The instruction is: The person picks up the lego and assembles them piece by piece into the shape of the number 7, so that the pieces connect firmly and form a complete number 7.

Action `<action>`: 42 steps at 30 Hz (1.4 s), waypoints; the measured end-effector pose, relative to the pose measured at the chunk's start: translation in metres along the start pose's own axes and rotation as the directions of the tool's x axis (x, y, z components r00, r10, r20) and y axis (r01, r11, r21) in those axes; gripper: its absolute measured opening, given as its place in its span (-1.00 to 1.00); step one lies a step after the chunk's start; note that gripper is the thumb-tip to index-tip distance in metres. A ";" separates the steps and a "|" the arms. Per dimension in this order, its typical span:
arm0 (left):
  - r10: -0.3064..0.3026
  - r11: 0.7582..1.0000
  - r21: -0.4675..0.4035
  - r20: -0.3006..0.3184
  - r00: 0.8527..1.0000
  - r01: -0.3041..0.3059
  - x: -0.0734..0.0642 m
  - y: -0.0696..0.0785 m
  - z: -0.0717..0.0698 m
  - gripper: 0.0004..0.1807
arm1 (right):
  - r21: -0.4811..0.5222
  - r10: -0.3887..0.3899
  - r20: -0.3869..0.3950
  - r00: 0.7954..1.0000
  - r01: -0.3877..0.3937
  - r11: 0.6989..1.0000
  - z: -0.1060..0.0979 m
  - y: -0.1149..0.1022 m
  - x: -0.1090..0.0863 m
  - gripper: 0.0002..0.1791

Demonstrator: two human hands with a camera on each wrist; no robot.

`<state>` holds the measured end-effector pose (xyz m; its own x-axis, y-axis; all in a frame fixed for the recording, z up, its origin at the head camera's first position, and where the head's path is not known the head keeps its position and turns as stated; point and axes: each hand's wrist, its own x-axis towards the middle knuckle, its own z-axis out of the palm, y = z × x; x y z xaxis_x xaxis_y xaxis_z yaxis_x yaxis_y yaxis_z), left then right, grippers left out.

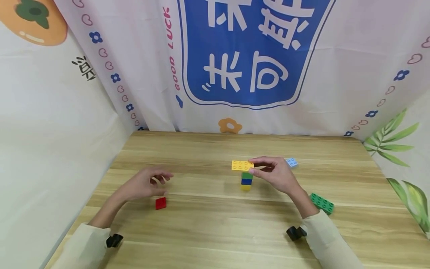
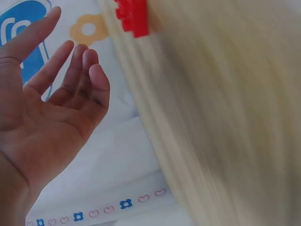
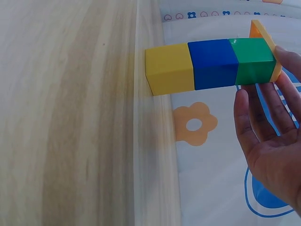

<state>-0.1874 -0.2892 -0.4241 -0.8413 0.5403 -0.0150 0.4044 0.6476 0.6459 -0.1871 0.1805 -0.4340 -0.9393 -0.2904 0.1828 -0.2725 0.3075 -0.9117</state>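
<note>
Right hand [image 1: 277,175] pinches a thin yellow rectangular studded plate [image 1: 239,165] by its three o'clock end, between thumb and fingers. That plate lies against the top of an upright tower [image 1: 246,182] of plastic blocks, green over blue over yellow, and overhangs it towards nine o'clock; whether it is pressed home cannot be told. At the tower's nine o'clock, the left hand [image 1: 145,183] is released, fingers loosely bent, above the wood-grained worktop [image 1: 208,231], with a small red studded brick [image 1: 161,203] near it at five o'clock. From the tower, a pale blue studded brick [image 1: 292,162] lies at two o'clock, a green rectangular studded brick [image 1: 322,203] between three and four.
</note>
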 end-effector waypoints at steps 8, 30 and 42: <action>-0.033 0.999 0.012 0.010 0.999 0.033 -0.014 -0.012 -0.002 -0.46 | -0.006 0.006 -0.002 1.000 -0.006 1.000 -0.001 -0.001 0.000 -0.64; -0.080 0.996 -0.037 0.056 0.995 0.082 -0.036 -0.024 0.005 -0.38 | -0.017 0.008 -0.012 1.000 -0.008 1.000 0.001 0.001 0.000 -0.62; -0.056 0.998 -0.006 0.083 0.995 0.056 -0.036 -0.027 0.013 -0.55 | 0.002 0.007 0.001 1.000 -0.007 1.000 0.001 -0.003 -0.001 -0.62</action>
<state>-0.1633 -0.3196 -0.4511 -0.8300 0.5460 -0.1139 0.3542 0.6737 0.6486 -0.1851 0.1789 -0.4322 -0.9408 -0.2896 0.1760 -0.2656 0.3074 -0.9137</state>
